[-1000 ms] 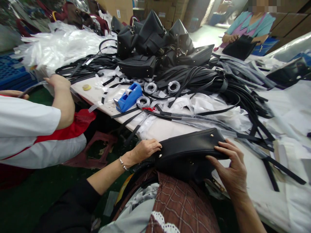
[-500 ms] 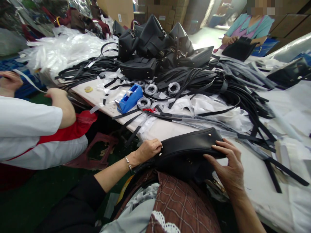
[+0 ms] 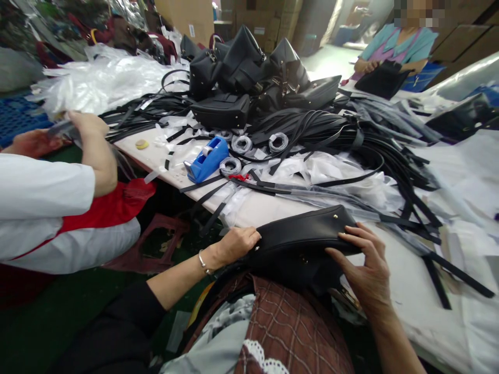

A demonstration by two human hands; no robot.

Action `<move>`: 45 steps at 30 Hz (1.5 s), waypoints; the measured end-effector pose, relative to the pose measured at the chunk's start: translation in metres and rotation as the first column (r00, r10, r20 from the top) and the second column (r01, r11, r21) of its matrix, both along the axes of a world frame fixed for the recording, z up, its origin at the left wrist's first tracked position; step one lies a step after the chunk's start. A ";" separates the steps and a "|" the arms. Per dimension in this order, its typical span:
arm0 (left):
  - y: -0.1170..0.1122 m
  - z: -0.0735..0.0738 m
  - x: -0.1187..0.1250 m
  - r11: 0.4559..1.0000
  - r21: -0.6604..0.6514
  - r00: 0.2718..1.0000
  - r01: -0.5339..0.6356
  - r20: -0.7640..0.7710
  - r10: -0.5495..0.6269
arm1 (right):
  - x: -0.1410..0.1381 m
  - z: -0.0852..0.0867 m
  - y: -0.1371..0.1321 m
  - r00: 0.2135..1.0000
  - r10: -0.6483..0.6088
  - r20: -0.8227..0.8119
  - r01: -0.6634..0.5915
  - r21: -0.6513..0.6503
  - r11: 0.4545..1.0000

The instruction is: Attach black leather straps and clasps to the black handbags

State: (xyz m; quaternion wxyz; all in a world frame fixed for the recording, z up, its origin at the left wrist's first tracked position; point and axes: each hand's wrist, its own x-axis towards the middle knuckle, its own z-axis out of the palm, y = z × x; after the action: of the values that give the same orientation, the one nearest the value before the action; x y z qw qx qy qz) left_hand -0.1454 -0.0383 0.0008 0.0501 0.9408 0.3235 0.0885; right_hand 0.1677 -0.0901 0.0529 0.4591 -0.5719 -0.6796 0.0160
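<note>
You've got a black bag (image 3: 300, 244) lying on its side at the near edge of the table (image 3: 413, 296), half over your lap. Your left hand (image 3: 236, 243) grips its left end with curled fingers, and your right hand (image 3: 366, 270) lies spread over the right end, fingers open and pressing on the top edge. The bag is smooth, matte leather-looking stuff, curved along the top, with small gold studs on it. Can't tell whether anything's inside; its opening doesn't show.

Just past it there's a mess of flat black straps (image 3: 351, 140) all over crinkly clear plastic wrap (image 3: 335, 176). A blue tape dispenser (image 3: 206, 158), hard glossy plastic, sits to the left among them, with a few tape rolls (image 3: 241, 143) beside it. Further back there's a pile of bags (image 3: 249, 62), same black material, some upright, some slumped. Heaps of plastic sheets (image 3: 101, 78) take up the far left of the table.

On your left a person in a white sleeve (image 3: 42, 187) has both hands at the table edge on a strap. Across the table another person in teal holds a flat black bag (image 3: 384, 78).
</note>
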 end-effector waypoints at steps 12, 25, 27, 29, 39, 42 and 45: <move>0.014 -0.006 0.000 0.993 -0.103 0.993 0.061 0.107 -0.050 | -0.002 0.000 -0.001 1.000 -0.007 -0.001 0.007 0.001 1.000; 0.007 -0.024 -0.001 0.668 -0.721 0.537 -0.182 0.496 0.682 | -0.001 0.001 -0.002 1.000 -0.013 -0.015 0.013 -0.011 1.000; 0.006 -0.024 -0.005 0.587 -0.804 0.451 -0.097 0.490 0.746 | 0.000 0.001 -0.004 1.000 -0.012 -0.023 0.012 -0.014 1.000; 0.002 -0.021 -0.009 0.456 -0.888 0.354 0.058 0.445 0.822 | 0.001 0.001 -0.004 1.000 -0.008 -0.028 0.008 -0.006 1.000; -0.036 0.002 -0.016 0.302 -0.935 0.497 0.188 0.356 0.791 | 0.001 0.001 -0.005 1.000 -0.002 -0.028 0.002 0.004 1.000; -0.040 0.016 -0.013 0.383 -0.919 0.575 0.094 0.364 0.733 | 0.001 0.000 -0.005 1.000 -0.001 -0.030 0.001 0.011 1.000; -0.041 0.027 -0.009 0.489 -0.872 0.631 -0.010 0.374 0.680 | 0.001 0.000 -0.005 0.999 0.000 -0.034 0.000 0.015 1.000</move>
State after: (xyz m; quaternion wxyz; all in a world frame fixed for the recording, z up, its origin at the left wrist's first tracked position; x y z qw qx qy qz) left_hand -0.1545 -0.0790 0.0276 0.5663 0.6071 0.4822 0.2798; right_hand 0.1689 -0.0954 0.0533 0.4747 -0.5681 -0.6719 0.0206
